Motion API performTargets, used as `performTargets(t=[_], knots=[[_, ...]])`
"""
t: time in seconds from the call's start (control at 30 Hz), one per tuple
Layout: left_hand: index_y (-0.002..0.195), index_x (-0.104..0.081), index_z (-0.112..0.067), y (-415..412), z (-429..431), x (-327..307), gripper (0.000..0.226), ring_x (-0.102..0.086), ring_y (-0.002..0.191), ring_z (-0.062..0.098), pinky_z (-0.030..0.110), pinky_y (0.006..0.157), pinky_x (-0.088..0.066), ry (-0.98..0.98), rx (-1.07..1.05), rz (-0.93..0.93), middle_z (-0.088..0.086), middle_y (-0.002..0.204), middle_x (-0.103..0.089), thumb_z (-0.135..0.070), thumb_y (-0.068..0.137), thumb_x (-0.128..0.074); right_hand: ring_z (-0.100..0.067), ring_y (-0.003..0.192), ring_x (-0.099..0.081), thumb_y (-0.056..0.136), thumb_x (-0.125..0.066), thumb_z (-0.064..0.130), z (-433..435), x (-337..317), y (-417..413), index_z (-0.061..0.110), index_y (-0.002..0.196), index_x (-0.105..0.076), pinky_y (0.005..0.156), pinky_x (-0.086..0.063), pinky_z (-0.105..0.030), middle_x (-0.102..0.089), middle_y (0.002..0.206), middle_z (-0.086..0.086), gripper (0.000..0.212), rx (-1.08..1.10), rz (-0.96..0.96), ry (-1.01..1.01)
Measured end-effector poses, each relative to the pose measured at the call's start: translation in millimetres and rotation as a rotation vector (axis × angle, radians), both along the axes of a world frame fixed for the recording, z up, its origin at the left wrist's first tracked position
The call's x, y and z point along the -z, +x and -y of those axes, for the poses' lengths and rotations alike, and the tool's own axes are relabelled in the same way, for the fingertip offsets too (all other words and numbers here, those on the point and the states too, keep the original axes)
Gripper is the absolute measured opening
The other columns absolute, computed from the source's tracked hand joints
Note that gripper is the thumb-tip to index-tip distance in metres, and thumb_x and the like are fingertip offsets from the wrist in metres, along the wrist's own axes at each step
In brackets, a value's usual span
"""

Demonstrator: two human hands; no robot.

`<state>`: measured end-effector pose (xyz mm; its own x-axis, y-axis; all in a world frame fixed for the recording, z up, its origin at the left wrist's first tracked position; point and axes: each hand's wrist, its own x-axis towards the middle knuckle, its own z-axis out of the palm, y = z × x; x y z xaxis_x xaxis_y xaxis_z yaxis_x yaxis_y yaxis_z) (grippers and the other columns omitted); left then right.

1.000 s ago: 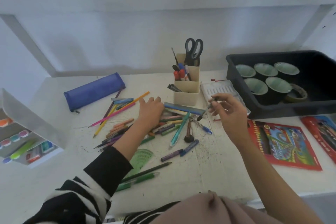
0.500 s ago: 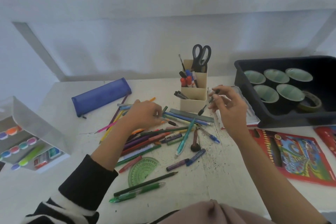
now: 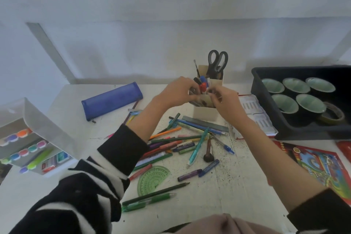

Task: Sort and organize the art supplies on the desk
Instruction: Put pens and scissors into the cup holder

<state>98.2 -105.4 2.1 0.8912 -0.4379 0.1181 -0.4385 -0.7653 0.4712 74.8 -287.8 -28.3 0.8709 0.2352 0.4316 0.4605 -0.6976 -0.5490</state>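
Both hands have left the loose pens [image 3: 182,142] and now meet over the organizer [image 3: 205,113]. The right hand [image 3: 225,100] pinches what appears to be a dark pen [image 3: 210,92] above the front compartment, directly beneath the grip. The left hand [image 3: 178,91] is curled at the rim; its contents cannot be determined. One item is probably being filed; most of the pile remains, behind both wrists. Scissors [image 3: 217,62] stand just beyond the fingers. The black tray [image 3: 313,132] lies outboard of the right forearm.

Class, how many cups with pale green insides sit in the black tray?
5 cups: back left, back middle, back right, front left, front right beside the tape roll, all in the black tray. Its near wall may hide others.
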Motion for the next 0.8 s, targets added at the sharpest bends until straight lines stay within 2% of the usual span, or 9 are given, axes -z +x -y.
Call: performTargets(t=[0.07, 0.13, 0.23, 0.3, 0.4, 0.5, 0.6, 0.7, 0.8], knots=[[0.11, -0.061, -0.013, 3.4, 12.2, 12.3, 0.027, -0.059, 0.095, 0.02, 0.037, 0.085, -0.049, 0.127, -0.021, -0.029, 0.005, 0.109, -0.062, -0.026, 0.087, -0.065, -0.015, 0.077, -0.055, 0.09, -0.056, 0.003, -3.5, 6.2, 1.8, 0.005, 0.108, -0.064, 0.076, -0.048, -0.026, -0.067, 0.096, -0.011, 0.02, -0.019, -0.097, -0.025], [0.12, -0.048, -0.015, 2.9, 14.0, 22.6, 0.041, -0.054, 0.102, 0.023, 0.037, 0.084, -0.047, 0.175, -0.016, -0.013, 0.007, 0.117, -0.052, -0.034, 0.088, -0.063, -0.019, 0.083, -0.059, 0.089, -0.057, 0.002, -5.7, 13.6, 1.1, 0.006, 0.115, -0.062, 0.081, -0.047, -0.026, -0.066, 0.105, -0.013, 0.027, -0.038, -0.111, -0.021], [0.137, -0.038, -0.021, -3.4, -8.0, 24.4, 0.058, -0.046, 0.107, 0.02, 0.038, 0.085, -0.045, 0.157, 0.024, 0.114, 0.005, 0.12, -0.045, -0.04, 0.087, -0.062, -0.016, 0.093, -0.055, 0.086, -0.058, -0.003, -6.8, 23.6, -9.6, 0.004, 0.12, -0.058, 0.081, -0.042, -0.018, -0.056, 0.118, -0.013, 0.036, 0.017, 0.06, 0.016], [0.14, -0.037, -0.026, -14.7, -34.2, 22.0, 0.058, -0.043, 0.109, 0.017, 0.037, 0.088, -0.043, 0.056, -0.006, 0.112, 0.003, 0.123, -0.044, -0.038, 0.089, -0.062, -0.013, 0.094, -0.052, 0.085, -0.054, -0.006, -11.0, 27.6, -27.0, 0.002, 0.116, -0.059, 0.08, -0.044, -0.018, -0.055, 0.112, -0.013, 0.032, 0.014, 0.19, 0.055], [0.128, -0.052, -0.027, -45.8, -89.2, 30.6, 0.038, -0.046, 0.103, 0.012, 0.036, 0.091, -0.043, -0.083, -0.187, 0.018, 0.001, 0.12, -0.047, -0.029, 0.091, -0.062, -0.014, 0.088, -0.056, 0.086, -0.054, -0.004, -30.0, 39.4, -52.8, 0.003, 0.107, -0.062, 0.078, -0.049, -0.02, -0.06, 0.103, -0.01, 0.024, -0.206, 0.19, -0.005], [0.102, -0.065, -0.027, -91.5, -142.4, 55.0, 0.019, -0.055, 0.09, 0.019, 0.034, 0.084, -0.047, -0.092, -0.37, -0.123, 0.004, 0.104, -0.056, -0.014, 0.09, -0.064, -0.016, 0.093, -0.055, 0.086, -0.057, -0.004, -57.8, 55.2, -63.8, 0.007, 0.109, -0.063, 0.08, -0.046, -0.022, -0.061, 0.104, -0.007, 0.026, -0.429, 0.033, -0.1], [0.078, -0.062, -0.034, -139.2, -176.2, 77.8, 0.036, -0.058, 0.074, 0.015, 0.027, 0.074, -0.046, -0.083, -0.462, -0.195, 0.004, 0.087, -0.062, 0.002, 0.084, -0.065, -0.018, 0.104, -0.053, 0.089, -0.057, 0.003, -88.0, 63.3, -68.9, 0.011, 0.118, -0.06, 0.089, -0.041, -0.023, -0.06, 0.112, -0.005, 0.031, -0.585, -0.112, -0.176], [0.079, -0.06, -0.038, -170.7, -191.0, 94.3, 0.041, -0.058, 0.074, 0.013, 0.023, 0.071, -0.044, -0.099, -0.497, -0.261, 0.001, 0.086, -0.063, 0.001, 0.081, -0.068, -0.021, 0.103, -0.053, 0.089, -0.06, 0.014, -112.2, 70.7, -70.2, 0.016, 0.123, -0.057, 0.088, -0.045, -0.035, -0.059, 0.115, -0.004, 0.034, -0.651, -0.16, -0.248], [0.097, -0.065, -0.031, -185.5, -192.1, 105.9, 0.03, -0.056, 0.081, 0.015, 0.019, 0.073, -0.044, -0.124, -0.537, -0.263, 0.0, 0.091, -0.059, -0.005, 0.083, -0.069, -0.019, 0.112, -0.048, 0.088, -0.061, 0.033, -128.1, 79.2, -71.5, 0.026, 0.126, -0.055, 0.091, -0.041, -0.039, -0.05, 0.126, 0.004, 0.039, -0.621, -0.171, -0.45]])
